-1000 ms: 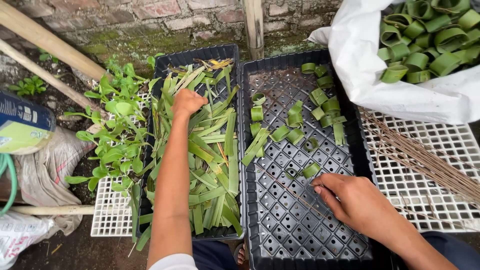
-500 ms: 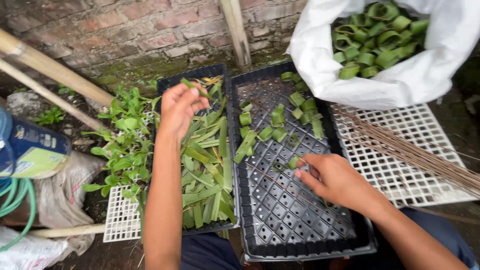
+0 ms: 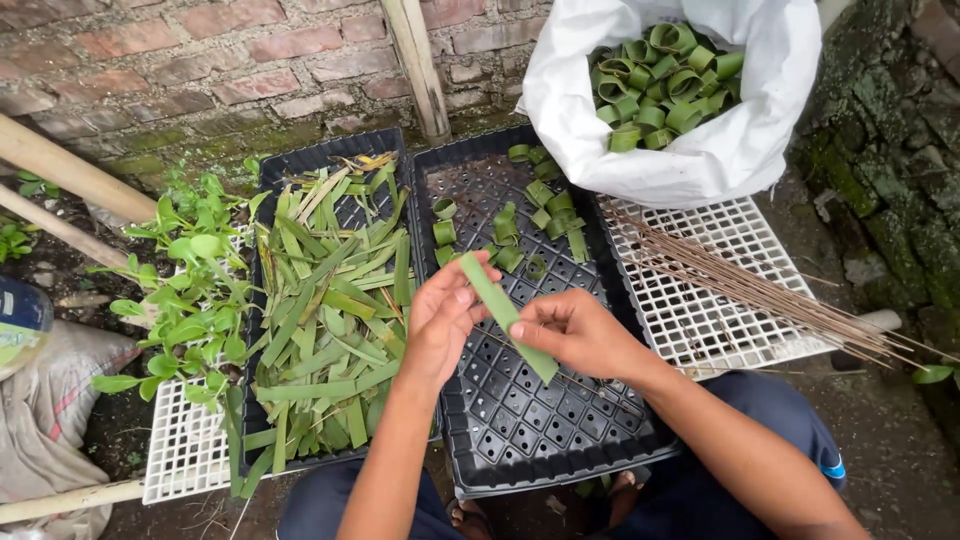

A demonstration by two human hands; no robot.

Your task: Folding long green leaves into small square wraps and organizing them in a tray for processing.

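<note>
Leaf strip (image 3: 505, 312): one long flat green strip is held between both hands above the near middle of the black seedling tray (image 3: 560, 420). It runs diagonally, its far end at the left hand (image 3: 440, 320) and its near end past the right hand (image 3: 575, 330).

Grip state:
- Left hand: fingers curled narrow, fingertips pinching the far end of the strip.
- Right hand: thumb and fingers closed on the strip near its middle, so the near end projects free below.

Judged from this hold, the strip is kept taut and level between two pinch points, which leaves its length open for bending or rolling.

Surroundings:
- Left of the hands, a second black tray (image 3: 300, 165) holds a loose pile of cut leaf strips (image 3: 320, 320), within easy reach of the left hand.
- Far part of the seedling tray: several rolled leaf rings (image 3: 530, 225) lie in or on the cells; the near cells are bare.
- Far right: a white sack (image 3: 700, 160) filled with more rolled rings (image 3: 655, 85).
- Right: a white plastic grid (image 3: 690, 320) carrying a bundle of thin brown sticks (image 3: 760, 290).
- Far left: leafy green plants (image 3: 190, 290) over another white grid (image 3: 185, 450), and bamboo poles (image 3: 70, 175) against a brick wall (image 3: 200, 60).

Nothing lies between the hands and the tray beneath them.
</note>
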